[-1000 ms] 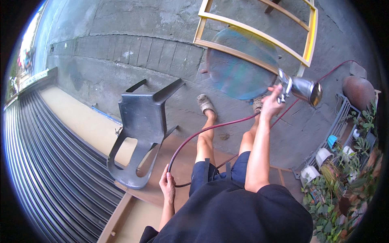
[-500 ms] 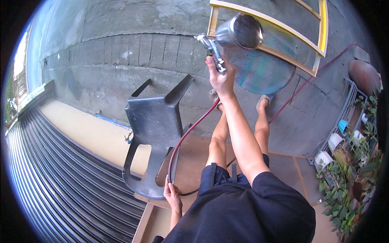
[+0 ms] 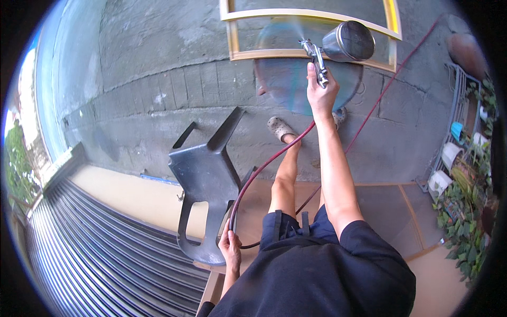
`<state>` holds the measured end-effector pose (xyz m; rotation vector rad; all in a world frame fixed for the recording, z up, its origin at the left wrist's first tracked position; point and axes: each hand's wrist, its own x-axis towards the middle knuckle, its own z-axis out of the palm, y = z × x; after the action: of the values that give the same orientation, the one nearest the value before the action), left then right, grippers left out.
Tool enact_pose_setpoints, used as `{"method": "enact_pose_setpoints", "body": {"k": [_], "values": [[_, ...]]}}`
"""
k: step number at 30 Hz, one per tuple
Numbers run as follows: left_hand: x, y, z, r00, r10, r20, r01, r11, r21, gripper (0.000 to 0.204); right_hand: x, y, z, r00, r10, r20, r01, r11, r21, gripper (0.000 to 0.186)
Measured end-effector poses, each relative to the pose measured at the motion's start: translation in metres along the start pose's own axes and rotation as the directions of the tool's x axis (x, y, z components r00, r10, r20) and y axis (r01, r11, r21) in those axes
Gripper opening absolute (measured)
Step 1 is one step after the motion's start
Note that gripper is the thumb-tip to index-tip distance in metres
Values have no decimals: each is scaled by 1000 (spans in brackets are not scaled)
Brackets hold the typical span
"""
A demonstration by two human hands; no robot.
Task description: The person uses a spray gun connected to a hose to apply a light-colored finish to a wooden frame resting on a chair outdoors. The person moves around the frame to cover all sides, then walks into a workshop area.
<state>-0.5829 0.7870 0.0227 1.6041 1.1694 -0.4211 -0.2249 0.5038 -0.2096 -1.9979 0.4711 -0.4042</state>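
"While mist point(image 3: 297, 30) leaves the spray gun point(image 3: 318, 59), how far along is the coating?"

"Partway, I'd judge: the wooden frame point(image 3: 290, 12), far and right of the chair point(image 3: 205, 171), shows yellow on its right side; its near rail point(image 3: 274, 54) looks tan, probably left to coat."

"And the hands?"

"Right hand point(image 3: 323, 96) clasps the gun's handle; left hand point(image 3: 230, 247), nearer, holds the red hose point(image 3: 269, 160)."

A silvery spray gun point(image 3: 316, 58), trailing a maroon hose point(image 3: 268, 161), mists by a pale, yellow-edged frame point(image 3: 317, 16).

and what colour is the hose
Dark red; the hose shows best in the head view.
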Motion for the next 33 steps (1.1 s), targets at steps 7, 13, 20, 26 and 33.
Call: {"method": "enact_pose_setpoints", "body": {"k": [7,13,20,26,33], "values": [[0,37,53,990,31,140,-63,971,231,44,40,62,-99,992,76,-97,-85,992,-92,29],[-8,64,116,975,71,209,-145,918,369,41,77,111,-175,970,73,-231,-85,996,-42,37],[-22,88,184,939,59,339,-229,844,485,39,127,165,-262,926,83,-369,-137,983,-122,33],[-28,93,202,932,100,348,-274,822,498,39,145,150,-292,761,395,-515,-424,903,65,42],[-22,82,153,977,85,198,-159,906,393,41,96,130,-219,836,442,-325,-436,895,95,43]]}}
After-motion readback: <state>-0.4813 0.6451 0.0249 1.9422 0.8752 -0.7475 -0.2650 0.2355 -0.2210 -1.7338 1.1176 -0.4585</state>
